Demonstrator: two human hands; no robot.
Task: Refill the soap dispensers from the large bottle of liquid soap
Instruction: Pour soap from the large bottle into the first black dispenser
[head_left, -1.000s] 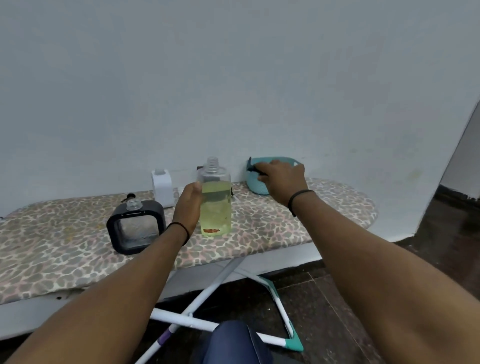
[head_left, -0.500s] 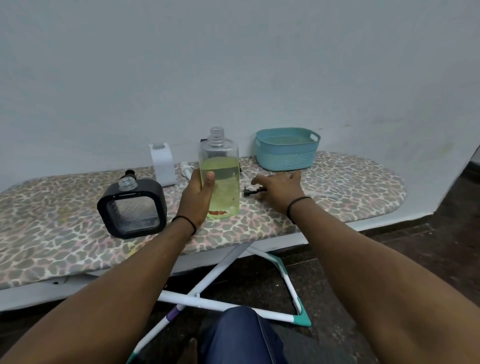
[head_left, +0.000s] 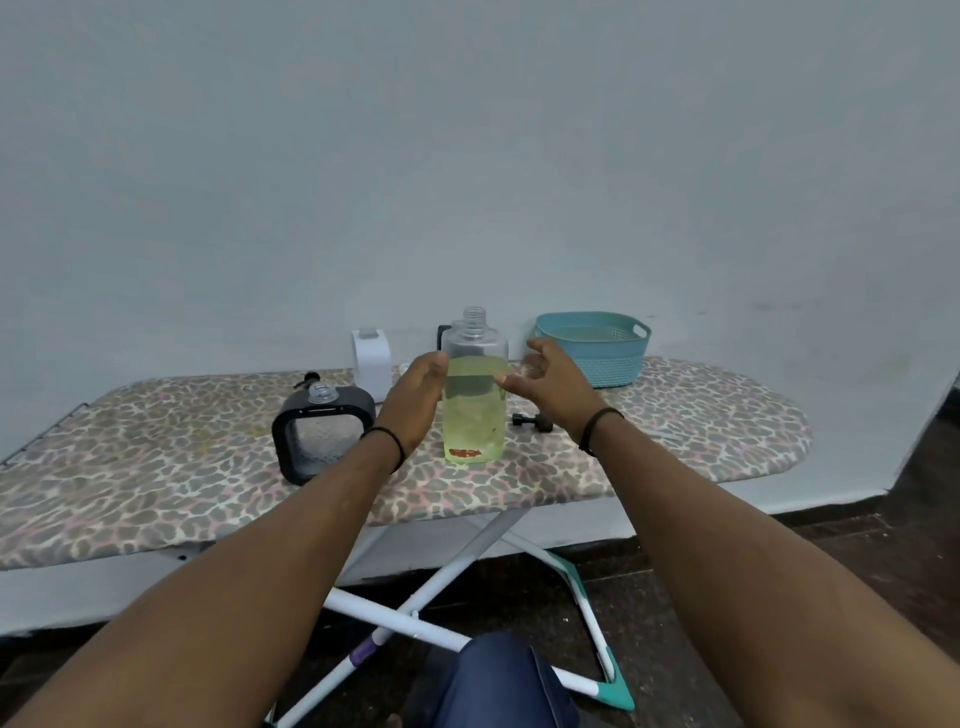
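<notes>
Centre of the frame: large clear bottle (head_left: 474, 395) of yellow-green liquid soap, upright on the leopard-print surface (head_left: 156, 467), cap off, threaded neck bare, liquid reaching roughly two thirds of the way up.

Left of the bottle: left hand (head_left: 415, 400), palm against the bottle's side, thumb near the shoulder; fingers hidden behind the hand and bottle, so grip or mere touch cannot be told. Dark band on that wrist.

Right of the bottle: right hand (head_left: 550, 382), fingers spread and loosely bent, holding nothing, fingertips at or just beside the bottle's right wall near the liquid line; contact unclear. Dark band on this wrist too.

Left of centre: black square-framed dispenser (head_left: 322, 436) with a clear window and an open clear neck on top, standing just beside the left forearm. Behind it, near the wall: small white dispenser (head_left: 371, 364), upright.

Just right of the bottle's base, beneath the right wrist: small black pump part (head_left: 532, 422) lying on its side on the cover.

Right of centre, at the back edge against the wall: teal perforated basket (head_left: 595, 351); contents not discernible.

Lower centre: white crossed legs (head_left: 415, 613) with teal feet on the dark floor, and a knee in dark blue fabric (head_left: 498, 686) at the bottom edge.
</notes>
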